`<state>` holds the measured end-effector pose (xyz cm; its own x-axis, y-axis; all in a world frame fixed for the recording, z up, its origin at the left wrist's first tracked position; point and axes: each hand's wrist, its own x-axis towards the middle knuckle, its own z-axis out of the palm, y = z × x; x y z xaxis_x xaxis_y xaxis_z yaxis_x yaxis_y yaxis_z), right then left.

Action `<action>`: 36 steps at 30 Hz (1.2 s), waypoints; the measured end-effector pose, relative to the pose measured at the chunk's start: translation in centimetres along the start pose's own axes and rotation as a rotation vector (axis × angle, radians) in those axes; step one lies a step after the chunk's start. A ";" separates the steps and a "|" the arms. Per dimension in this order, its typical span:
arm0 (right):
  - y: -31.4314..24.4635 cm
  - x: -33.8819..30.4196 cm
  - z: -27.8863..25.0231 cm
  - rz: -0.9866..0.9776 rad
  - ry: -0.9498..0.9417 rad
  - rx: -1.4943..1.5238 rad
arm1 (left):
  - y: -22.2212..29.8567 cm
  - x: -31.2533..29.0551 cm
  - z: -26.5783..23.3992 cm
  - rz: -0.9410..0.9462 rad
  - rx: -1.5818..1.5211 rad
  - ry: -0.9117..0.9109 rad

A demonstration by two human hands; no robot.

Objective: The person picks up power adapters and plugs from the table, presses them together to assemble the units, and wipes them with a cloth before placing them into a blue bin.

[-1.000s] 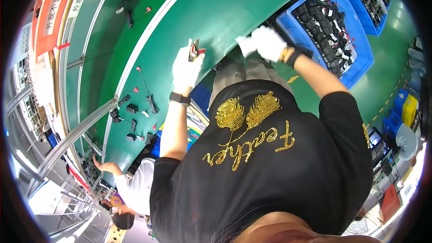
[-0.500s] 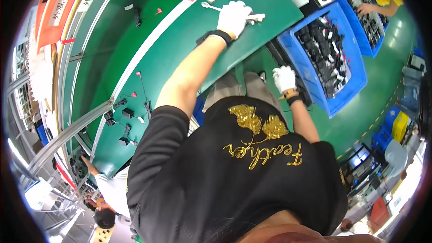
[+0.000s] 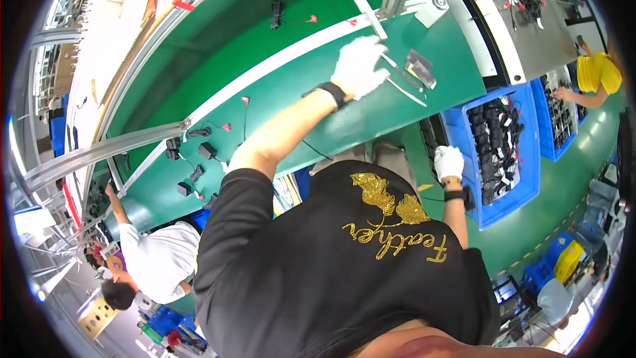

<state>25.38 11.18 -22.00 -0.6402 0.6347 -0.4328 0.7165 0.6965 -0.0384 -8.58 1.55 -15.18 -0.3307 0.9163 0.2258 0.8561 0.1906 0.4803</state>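
Observation:
My left hand, in a white glove, hovers over or rests on the green bench; motion smears its fingers, so I cannot tell its grip. Just right of it lie a thin white stick, a slim dark strip and a small grey-black block. Whether the stick touches my fingers is unclear. Down beside the bench, my gloved right hand hangs with fingers curled in and nothing visible in them. A blue crate stands right of it, filled with black adapters and cables.
A metal rail divides the bench, with adapters and red-tipped cables on it. A white dispenser-like box sits at the far end. A person in yellow reaches into another crate; a person in white works at left.
My view has shifted. My left hand has moved left across the bench, uncovering the stick, the dark strip and the block. My right hand stays low beside the crate.

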 end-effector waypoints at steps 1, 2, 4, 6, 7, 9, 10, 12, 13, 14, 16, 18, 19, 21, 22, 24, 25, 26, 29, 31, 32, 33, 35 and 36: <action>1.4 -0.9 2.8 0.077 0.220 0.704 | -1.6 0.1 -0.9 -0.132 0.062 0.057; 2.3 -0.5 2.6 0.031 0.281 0.570 | -3.6 0.3 -1.3 -0.234 0.140 0.220; 0.0 -1.7 -1.3 0.229 0.278 0.845 | -7.5 0.7 -3.2 -0.597 0.278 0.137; 1.1 -1.0 -1.9 0.220 0.275 0.700 | -9.7 2.6 -3.1 -0.748 0.294 0.133; 0.7 -0.7 -2.8 0.243 0.232 0.717 | -10.0 3.3 -3.2 -0.767 0.309 0.124; -0.2 -1.1 -4.4 0.229 0.340 0.731 | -9.8 5.3 -2.3 -0.713 0.331 0.072; -1.0 -1.6 -6.2 0.200 0.432 0.743 | -9.2 6.3 -2.5 -0.723 0.329 0.009; -1.2 -1.0 -8.4 0.180 0.505 0.685 | -9.5 7.0 -1.3 -0.785 0.414 -0.037; -1.2 -0.3 -9.5 0.168 0.582 0.637 | -9.7 7.4 -0.9 -0.810 0.464 -0.074; -1.6 0.4 -11.0 0.127 0.670 0.642 | -10.0 7.6 -0.9 -0.821 0.457 -0.067; -1.7 2.8 -13.7 0.096 0.758 0.659 | -10.9 7.5 -1.4 -0.958 0.471 -0.036; -2.0 5.4 -15.7 0.020 0.888 0.652 | -11.3 6.2 -2.7 -1.048 0.503 0.047; -1.5 7.2 -16.0 -0.038 0.940 0.660 | -12.1 6.4 -2.7 -1.057 0.502 0.096; -2.7 9.8 -16.9 -0.123 0.907 0.555 | -13.7 4.7 -3.1 -1.112 0.461 0.134; -2.4 11.9 -16.6 -0.222 0.715 0.648 | -15.2 3.8 -3.3 -1.086 0.445 0.091; -2.1 15.0 -13.0 -0.301 0.693 0.310 | -16.8 2.1 -3.6 -1.086 0.433 0.048; -3.1 15.0 -12.5 -0.256 0.621 0.201 | -17.2 1.8 -3.4 -1.029 0.412 0.053; -4.0 15.0 -13.1 -0.280 0.611 0.206 | -17.5 1.1 -3.6 -0.985 0.395 0.064; -4.6 14.2 -14.3 -0.414 0.529 0.429 | -16.0 0.1 -4.3 -0.918 0.207 0.085; -3.6 14.4 -14.1 -0.439 0.609 0.481 | -13.2 -1.6 -4.8 -0.935 0.087 0.169; -3.3 14.6 -14.0 -0.440 0.584 0.500 | -11.8 -3.1 -5.4 -0.906 0.060 0.190; -3.2 14.7 -13.6 -0.347 0.507 0.629 | -10.5 -4.5 -5.9 -0.875 0.031 0.210; -4.8 14.4 -14.6 -0.385 0.490 0.815 | -7.5 -7.1 -6.7 -0.837 0.090 0.212; -5.8 14.6 -14.9 -0.387 0.482 0.813 | -5.8 -8.0 -7.6 -0.963 -0.180 0.170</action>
<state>7.75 21.38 -14.62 -0.7825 0.6066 0.1406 0.2934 0.5584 -0.7760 -13.93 -9.55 -13.37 -0.9178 0.3329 -0.2165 0.1236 0.7576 0.6409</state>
